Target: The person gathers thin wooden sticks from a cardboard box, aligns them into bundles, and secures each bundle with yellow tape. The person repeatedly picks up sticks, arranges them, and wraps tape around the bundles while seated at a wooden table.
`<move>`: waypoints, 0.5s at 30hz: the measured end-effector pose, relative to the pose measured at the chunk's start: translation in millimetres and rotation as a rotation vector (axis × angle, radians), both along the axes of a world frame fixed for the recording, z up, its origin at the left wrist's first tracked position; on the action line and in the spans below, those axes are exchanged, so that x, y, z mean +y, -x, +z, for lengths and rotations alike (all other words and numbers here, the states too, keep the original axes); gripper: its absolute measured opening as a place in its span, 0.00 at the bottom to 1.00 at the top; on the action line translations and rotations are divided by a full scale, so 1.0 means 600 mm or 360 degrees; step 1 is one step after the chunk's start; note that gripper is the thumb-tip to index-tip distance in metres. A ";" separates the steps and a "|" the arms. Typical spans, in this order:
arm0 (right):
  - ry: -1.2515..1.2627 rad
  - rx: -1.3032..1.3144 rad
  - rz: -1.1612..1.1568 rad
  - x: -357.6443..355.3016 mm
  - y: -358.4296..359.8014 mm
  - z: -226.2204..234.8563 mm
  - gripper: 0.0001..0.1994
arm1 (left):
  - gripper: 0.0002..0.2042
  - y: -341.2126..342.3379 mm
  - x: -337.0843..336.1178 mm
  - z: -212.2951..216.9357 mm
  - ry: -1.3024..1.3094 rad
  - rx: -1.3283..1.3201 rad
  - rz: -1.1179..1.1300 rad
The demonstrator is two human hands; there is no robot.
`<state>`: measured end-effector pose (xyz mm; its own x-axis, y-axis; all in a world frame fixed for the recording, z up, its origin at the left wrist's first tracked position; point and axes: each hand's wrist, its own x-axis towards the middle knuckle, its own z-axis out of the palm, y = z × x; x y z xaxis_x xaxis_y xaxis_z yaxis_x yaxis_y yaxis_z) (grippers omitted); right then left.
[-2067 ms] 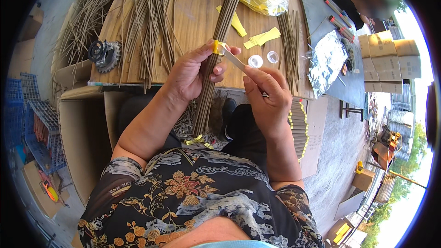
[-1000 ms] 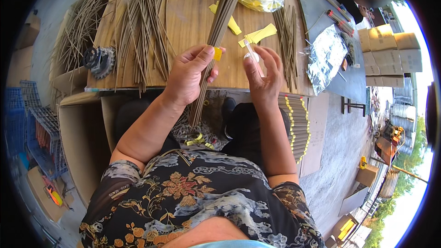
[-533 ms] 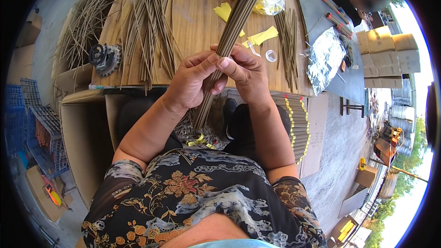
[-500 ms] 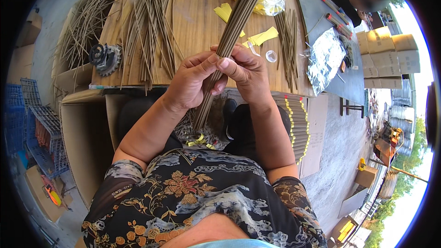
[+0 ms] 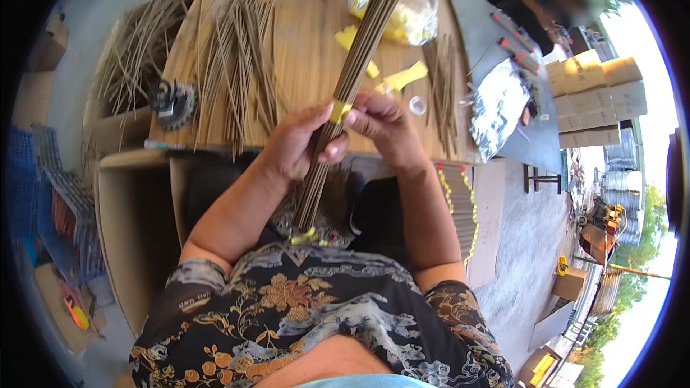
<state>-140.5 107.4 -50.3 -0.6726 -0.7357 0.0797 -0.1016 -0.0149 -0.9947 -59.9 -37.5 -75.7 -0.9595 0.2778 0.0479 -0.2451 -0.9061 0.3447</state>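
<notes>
**Stick bundle gripped at a yellow band, over the lap**

A long bundle of thin brown sticks is held slantwise in front of the body, its lower end near the lap and its upper end reaching out over the wooden table. The left hand is wrapped around the bundle from the left, fingers curled closed on it and the thumb laid across the sticks just under a yellow band. The right hand is set against the bundle from the right at the height of that band; its fingers are bent in narrowly, the fingertips pinched at the band's edge. A second yellow band is seen near the bundle's lower end.

The sticks appear straight, slender, matte and tightly packed. The bands look like smooth, flat tape. Loose sticks of the same kind are fanned out on the pale, grained tabletop, with more piled in a box at the left. Yellow paper strips lie just beyond the hands, beside a clear plastic bag and a crinkled silvery bag. Banded bundles are stacked at the right.
</notes>
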 end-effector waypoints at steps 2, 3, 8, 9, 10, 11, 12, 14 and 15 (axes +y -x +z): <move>-0.0023 -0.0074 0.0058 0.004 -0.002 0.015 0.09 | 0.17 0.000 0.005 0.029 0.0032 -0.0249 0.0073; -0.0045 -0.0102 0.0112 0.003 0.000 0.017 0.11 | 0.18 0.001 -0.005 0.005 -0.0032 -0.0060 -0.0030; 0.0186 -0.0476 0.0197 -0.013 -0.010 0.058 0.16 | 0.17 0.009 -0.008 0.002 -0.0002 0.0073 0.0009; 0.0210 -0.0475 0.0168 -0.018 -0.011 0.050 0.15 | 0.17 0.009 -0.006 0.003 0.0012 0.0024 0.0030; 0.0139 -0.0433 0.0139 -0.020 -0.009 0.049 0.15 | 0.16 0.009 -0.005 0.007 0.0024 -0.0023 0.0052; 0.0067 -0.0390 0.0112 -0.022 -0.004 0.050 0.16 | 0.16 0.011 -0.005 0.011 0.0035 -0.0070 0.0077; -0.0005 -0.0367 0.0083 -0.022 -0.004 0.048 0.16 | 0.16 0.008 -0.004 0.014 0.0058 -0.0075 0.0072; 0.0048 -0.0347 0.0096 -0.022 0.001 0.037 0.14 | 0.14 0.005 -0.006 0.022 0.0101 -0.0084 0.0072; 0.0070 -0.0363 0.0104 -0.022 -0.007 0.026 0.13 | 0.14 -0.004 -0.007 0.021 0.0087 -0.0078 0.0049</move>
<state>-136.6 94.3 -34.5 -0.6280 -0.7774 -0.0362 0.1284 -0.0576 -0.9900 -57.7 -41.4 -63.4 -0.9684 0.2492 -0.0139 -0.2355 -0.8937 0.3819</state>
